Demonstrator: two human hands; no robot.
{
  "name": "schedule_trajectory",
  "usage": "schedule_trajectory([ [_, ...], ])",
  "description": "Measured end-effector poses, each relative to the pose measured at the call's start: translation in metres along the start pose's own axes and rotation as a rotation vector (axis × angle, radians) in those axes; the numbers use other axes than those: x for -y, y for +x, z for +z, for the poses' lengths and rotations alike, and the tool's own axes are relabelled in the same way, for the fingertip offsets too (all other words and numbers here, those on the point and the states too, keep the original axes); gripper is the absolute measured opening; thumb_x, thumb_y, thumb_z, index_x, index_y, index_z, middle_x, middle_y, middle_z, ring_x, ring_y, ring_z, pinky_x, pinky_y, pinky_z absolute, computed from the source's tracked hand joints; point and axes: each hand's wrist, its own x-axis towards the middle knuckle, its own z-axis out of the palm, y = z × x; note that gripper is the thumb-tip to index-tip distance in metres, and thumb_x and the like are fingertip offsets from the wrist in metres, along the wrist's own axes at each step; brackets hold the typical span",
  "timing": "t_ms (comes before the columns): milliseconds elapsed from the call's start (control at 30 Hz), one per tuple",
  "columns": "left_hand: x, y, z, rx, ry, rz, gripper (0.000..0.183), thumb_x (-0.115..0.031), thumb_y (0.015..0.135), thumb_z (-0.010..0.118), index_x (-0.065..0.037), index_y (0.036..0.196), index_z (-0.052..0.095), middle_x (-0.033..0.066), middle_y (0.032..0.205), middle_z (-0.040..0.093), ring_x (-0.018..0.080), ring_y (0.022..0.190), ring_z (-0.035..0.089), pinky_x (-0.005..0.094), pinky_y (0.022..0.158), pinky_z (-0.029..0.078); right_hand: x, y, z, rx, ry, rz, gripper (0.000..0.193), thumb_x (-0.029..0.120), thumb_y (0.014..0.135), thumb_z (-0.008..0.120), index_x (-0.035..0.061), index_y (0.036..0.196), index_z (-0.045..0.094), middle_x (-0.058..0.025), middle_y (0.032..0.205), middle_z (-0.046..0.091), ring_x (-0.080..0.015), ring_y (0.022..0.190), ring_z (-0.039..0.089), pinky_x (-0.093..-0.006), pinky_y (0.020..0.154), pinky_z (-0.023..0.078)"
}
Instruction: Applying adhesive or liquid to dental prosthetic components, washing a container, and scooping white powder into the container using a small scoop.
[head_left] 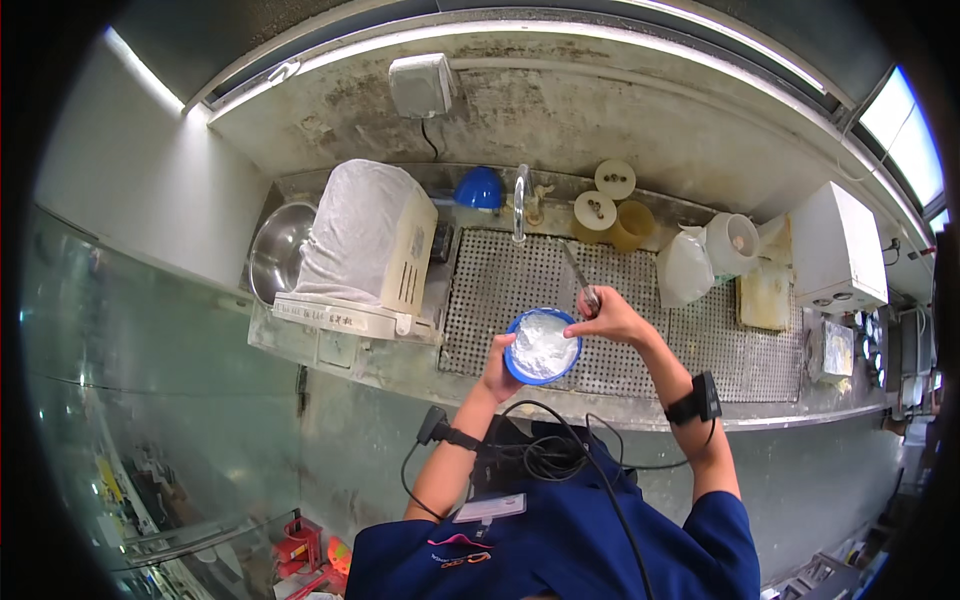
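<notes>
A blue bowl (541, 381) with white powder (542, 350) in it is held over the near edge of the perforated counter. My left hand (497, 370) grips its left side, thumb at the rim. In my right hand (617, 318) is a spatula (575, 264), its long thin metal blade slanting up and left, away from me. The fingers wrap round the spatula's handle. My right thumb reaches toward the bowl's right rim; whether it touches the powder, I cannot tell.
Behind the bowl, a faucet (520, 203) rises near an upturned blue bowl (479, 188). A cloth-covered machine (365, 235) and a steel basin (279, 250) stand left. Right are yellowish containers (632, 226), a plastic bag (686, 268), a white tub (732, 243) and a white box (838, 248). Cables (553, 458) hang before me.
</notes>
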Motion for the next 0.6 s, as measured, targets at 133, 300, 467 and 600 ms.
schedule_trajectory([
  [133, -0.016, -0.021, 0.001, 0.079, 0.1, -0.13, 0.078, -0.051, 0.087, 0.052, 0.001, 0.144, 0.042, 0.0196, 0.139, 0.054, 0.03, 0.121, 0.06, 0.0416, 0.103, 0.049, 0.002, 0.023, -0.002, 0.22, -0.02, -0.002, 0.048, 0.018, 0.066, 0.092, 0.012, 0.072, 0.045, 0.0073, 0.067, 0.043, -0.0051, 0.063, 0.039, -0.0244, 0.055, 0.031],
  [300, -0.024, -0.023, -0.02, 0.037, 0.253, -0.304, 0.069, -0.045, 0.089, 0.057, 0.002, 0.138, 0.048, 0.0173, 0.128, 0.063, 0.0258, 0.112, 0.065, 0.0386, 0.1, 0.051, 0.012, 0.047, 0.027, 0.35, 0.128, 0.0, 0.047, 0.021, 0.069, 0.091, 0.0127, 0.074, 0.045, 0.0084, 0.067, 0.044, -0.0044, 0.061, 0.039, -0.0237, 0.054, 0.03],
  [467, -0.017, -0.027, -0.033, 0.019, 0.226, -0.282, 0.066, -0.046, 0.091, 0.057, 0.002, 0.136, 0.051, 0.0168, 0.127, 0.063, 0.025, 0.111, 0.066, 0.0388, 0.1, 0.051, -0.032, 0.057, 0.074, 0.017, 0.493, 0.101, 0.033, 0.022, 0.078, 0.085, 0.0101, 0.085, 0.055, 0.0041, 0.07, 0.054, -0.0057, 0.054, 0.046, -0.0237, 0.047, 0.038],
  [600, -0.01, -0.036, -0.041, 0.008, 0.134, -0.178, 0.072, -0.049, 0.091, 0.052, 0.002, 0.141, 0.045, 0.0181, 0.135, 0.058, 0.0279, 0.118, 0.062, 0.0408, 0.103, 0.049, -0.068, 0.092, 0.079, -0.275, 0.659, 0.207, 0.037, 0.015, 0.084, 0.079, 0.0028, 0.115, 0.062, -0.0055, 0.093, 0.07, -0.0076, 0.056, 0.051, -0.0222, 0.047, 0.038],
])
